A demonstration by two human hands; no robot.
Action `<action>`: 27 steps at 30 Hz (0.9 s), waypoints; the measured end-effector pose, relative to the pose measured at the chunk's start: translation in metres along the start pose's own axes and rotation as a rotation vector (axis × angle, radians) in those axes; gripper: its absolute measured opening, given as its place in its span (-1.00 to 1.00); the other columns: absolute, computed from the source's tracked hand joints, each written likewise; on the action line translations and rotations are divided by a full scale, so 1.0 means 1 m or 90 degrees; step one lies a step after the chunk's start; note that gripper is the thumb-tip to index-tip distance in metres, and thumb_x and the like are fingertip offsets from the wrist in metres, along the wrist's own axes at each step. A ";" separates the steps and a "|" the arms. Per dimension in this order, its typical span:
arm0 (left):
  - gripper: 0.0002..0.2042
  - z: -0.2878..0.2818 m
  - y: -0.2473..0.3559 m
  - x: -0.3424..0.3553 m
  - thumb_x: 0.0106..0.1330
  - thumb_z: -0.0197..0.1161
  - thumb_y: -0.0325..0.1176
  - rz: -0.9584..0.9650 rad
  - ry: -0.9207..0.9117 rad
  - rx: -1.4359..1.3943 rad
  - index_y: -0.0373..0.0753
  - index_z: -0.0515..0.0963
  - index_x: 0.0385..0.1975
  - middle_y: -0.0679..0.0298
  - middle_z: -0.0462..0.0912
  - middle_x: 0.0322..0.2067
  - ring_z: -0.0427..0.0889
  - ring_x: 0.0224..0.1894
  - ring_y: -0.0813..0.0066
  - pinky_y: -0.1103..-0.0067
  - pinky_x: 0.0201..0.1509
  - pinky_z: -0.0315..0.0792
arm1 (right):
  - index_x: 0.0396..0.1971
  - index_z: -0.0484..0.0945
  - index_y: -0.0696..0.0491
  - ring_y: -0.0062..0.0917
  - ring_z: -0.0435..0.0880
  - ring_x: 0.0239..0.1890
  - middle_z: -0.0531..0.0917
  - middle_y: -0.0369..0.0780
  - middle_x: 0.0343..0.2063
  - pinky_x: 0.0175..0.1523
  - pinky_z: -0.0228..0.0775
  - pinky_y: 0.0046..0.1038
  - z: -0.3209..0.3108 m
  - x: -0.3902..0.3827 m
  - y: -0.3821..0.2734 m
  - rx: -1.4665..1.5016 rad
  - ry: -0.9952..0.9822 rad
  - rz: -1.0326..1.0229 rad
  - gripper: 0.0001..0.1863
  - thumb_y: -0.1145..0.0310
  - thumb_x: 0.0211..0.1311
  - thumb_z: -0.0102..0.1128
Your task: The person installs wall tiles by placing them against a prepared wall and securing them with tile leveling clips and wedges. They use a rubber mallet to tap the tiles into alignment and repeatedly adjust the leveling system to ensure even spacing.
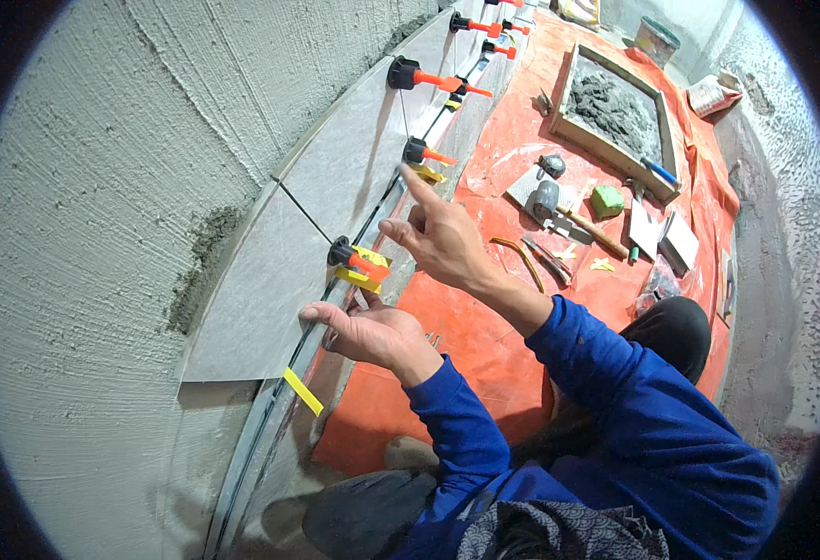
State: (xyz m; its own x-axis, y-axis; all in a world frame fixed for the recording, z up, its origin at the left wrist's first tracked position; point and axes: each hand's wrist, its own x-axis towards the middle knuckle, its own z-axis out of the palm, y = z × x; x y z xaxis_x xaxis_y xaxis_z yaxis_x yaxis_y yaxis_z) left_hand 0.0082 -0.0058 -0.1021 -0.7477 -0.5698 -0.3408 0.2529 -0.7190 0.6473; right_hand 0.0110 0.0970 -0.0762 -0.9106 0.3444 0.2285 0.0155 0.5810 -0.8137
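A grey wall tile [260, 280] stands against the mortared wall, its lower edge along a metal rail [259, 439]. Against that edge rests the thumb of my left hand [372, 334]; its other fingers, partly hidden, lie below a yellow wedge [365, 267] and a black-and-orange tile leveling clip [343, 252]. My left hand looks open, thumb and fingers apart. Higher along the row, my right hand [442, 238] points its index finger at the tile edge beside another leveling clip [416, 150]. Its thumb is stretched out, and it holds nothing. A yellow wedge [303, 392] sticks out from the rail.
An orange sheet [447, 317] covers the floor. On it lie a rubber mallet [546, 198], a green block [607, 201], trowels [645, 229] and pliers [550, 261]. A wooden-sided mortar tray [606, 154] stands farther off, with a bucket [657, 39] behind. More clips [405, 75] line the tile joints.
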 end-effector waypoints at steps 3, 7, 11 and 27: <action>-0.13 -0.002 0.001 0.001 0.17 0.38 0.17 -0.007 -0.042 -0.002 -0.30 0.10 0.24 0.15 0.38 -0.18 0.42 -0.16 0.36 0.31 -0.03 0.45 | 0.35 0.14 0.24 -0.36 0.56 -0.63 0.52 -0.09 -0.69 -0.44 0.35 -0.30 0.002 0.003 0.001 0.124 -0.064 0.004 -0.22 0.22 0.24 0.26; -0.13 -0.005 -0.001 0.001 0.16 0.38 0.19 0.006 -0.041 -0.006 -0.32 0.13 0.23 0.14 0.40 -0.17 0.43 -0.13 0.37 0.34 0.00 0.44 | 0.32 0.14 0.28 -0.42 0.50 -0.65 0.49 -0.09 -0.69 -0.46 0.32 -0.35 0.000 0.006 0.002 0.145 -0.092 -0.032 -0.30 0.38 0.20 0.14; -0.11 -0.008 -0.001 0.005 0.16 0.42 0.10 -0.033 -0.044 -0.047 -0.33 0.06 0.27 -0.01 0.33 0.08 0.44 0.08 0.22 0.23 0.16 0.43 | 0.28 0.16 0.32 -0.54 0.47 -0.63 0.52 -0.14 -0.67 -0.48 0.30 -0.41 0.002 0.011 -0.001 0.204 -0.115 -0.025 -0.34 0.46 0.17 0.06; -0.30 -0.012 -0.014 -0.004 0.22 0.40 0.06 0.067 0.001 0.037 -0.40 0.15 -0.05 -0.07 0.32 0.01 0.46 0.08 0.17 0.24 0.10 0.51 | 0.25 0.40 0.18 -0.76 0.41 -0.68 0.45 -0.39 -0.66 -0.59 0.28 -0.64 -0.001 0.004 0.008 0.296 0.046 0.053 -0.56 0.44 0.40 0.06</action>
State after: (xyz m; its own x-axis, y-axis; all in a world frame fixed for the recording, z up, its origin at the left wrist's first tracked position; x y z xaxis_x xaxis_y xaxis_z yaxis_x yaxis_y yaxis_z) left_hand 0.0152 0.0021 -0.1179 -0.7177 -0.6418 -0.2702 0.2940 -0.6310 0.7180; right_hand 0.0084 0.1040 -0.0816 -0.8831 0.4350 0.1757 -0.1146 0.1630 -0.9799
